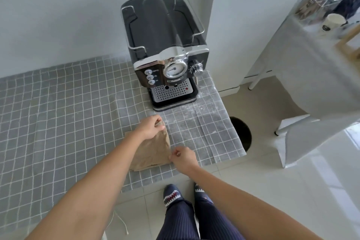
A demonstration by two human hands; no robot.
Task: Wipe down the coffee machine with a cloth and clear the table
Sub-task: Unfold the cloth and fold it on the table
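1. Coffee machine (165,45), upper centre: black body, chrome front band, silver perforated drip tray with one red dot.
2. Tablecloth (58,113), left and centre: grey with a white grid; paler, whitish patches at right edge.
3. Cloth (153,150), centre: tan-brown, plain.
4. Bin (241,132), right of centre: black.
5. Trousers (187,220), bottom: navy, thin white pinstripes.
6. Slippers (171,195), bottom: navy, white-and-red shark-teeth print.
7. Floor (292,191), lower right: cream tiles.

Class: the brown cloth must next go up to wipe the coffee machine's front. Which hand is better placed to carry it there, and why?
Probably the left hand: it pinches the cloth's far corner, nearest the coffee machine. The right hand pinches the near edge, farther back.
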